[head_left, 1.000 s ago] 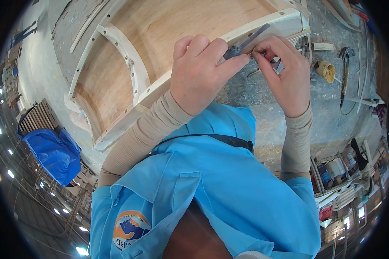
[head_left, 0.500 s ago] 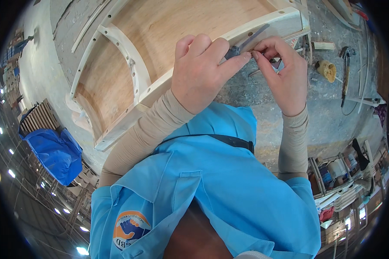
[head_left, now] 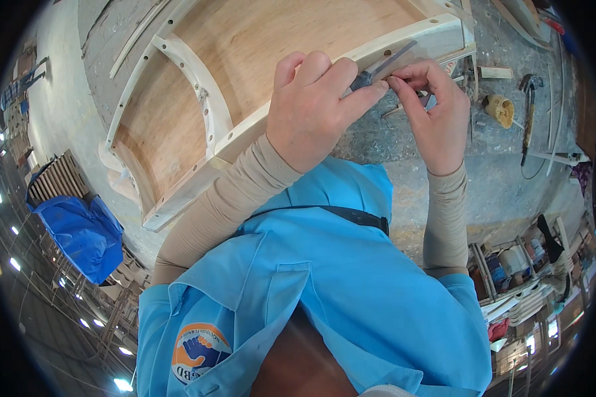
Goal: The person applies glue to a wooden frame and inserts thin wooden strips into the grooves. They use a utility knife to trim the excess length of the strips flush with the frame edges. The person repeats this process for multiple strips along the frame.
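My left hand [head_left: 314, 109] is closed around a dark-handled tool with a thin grey blade [head_left: 392, 58], which points up and right over the wooden frame's edge. The fingers hide most of its handle. Beside the left thumb, my right hand [head_left: 437, 109] pinches thumb and forefinger together, the two thumbs almost touching. Whatever sits in that pinch is too small to make out. Just beyond both hands lies the pale curved wooden frame [head_left: 245, 129], with plywood panels inside and round holes along its rails.
Right of the frame, a hammer [head_left: 530, 112], a yellowish cup-like container [head_left: 500, 109] and a small wood block [head_left: 495, 72] lie on the stained grey work surface [head_left: 377, 135]. A blue plastic sheet [head_left: 86, 231] hangs at the left. Shelves with clutter [head_left: 513, 264] stand at the lower right.
Both hands have barely shifted. The left hand and its tool have moved slightly right; the right hand stays pinched beside the left thumb.
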`<move>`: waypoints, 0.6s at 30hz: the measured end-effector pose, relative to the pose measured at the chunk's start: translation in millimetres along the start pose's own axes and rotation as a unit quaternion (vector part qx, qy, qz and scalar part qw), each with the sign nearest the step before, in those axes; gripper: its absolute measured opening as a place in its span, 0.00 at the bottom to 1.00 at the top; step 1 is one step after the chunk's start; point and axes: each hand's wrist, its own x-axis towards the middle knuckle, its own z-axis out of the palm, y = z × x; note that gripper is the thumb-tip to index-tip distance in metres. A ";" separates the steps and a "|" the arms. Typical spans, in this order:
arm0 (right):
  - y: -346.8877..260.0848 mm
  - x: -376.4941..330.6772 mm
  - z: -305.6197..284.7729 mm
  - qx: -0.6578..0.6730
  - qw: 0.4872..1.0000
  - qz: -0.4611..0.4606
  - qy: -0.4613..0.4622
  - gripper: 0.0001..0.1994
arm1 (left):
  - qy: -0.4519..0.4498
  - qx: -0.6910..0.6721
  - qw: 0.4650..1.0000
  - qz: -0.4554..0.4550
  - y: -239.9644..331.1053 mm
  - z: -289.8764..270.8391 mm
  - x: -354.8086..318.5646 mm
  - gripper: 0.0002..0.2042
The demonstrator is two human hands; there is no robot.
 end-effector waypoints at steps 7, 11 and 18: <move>3.8 -1.7 2.1 0.023 1.000 0.002 0.009 0.04 | 0.010 0.003 1.000 0.012 -1.2 1.1 -0.4 0.18; 4.1 -2.4 2.7 0.029 0.999 0.001 0.016 0.04 | 0.009 -0.001 1.000 0.015 -1.9 0.9 0.5 0.17; 4.7 -2.9 3.8 0.035 0.999 -0.001 0.020 0.04 | 0.005 -0.007 1.000 0.011 -1.9 0.0 0.7 0.17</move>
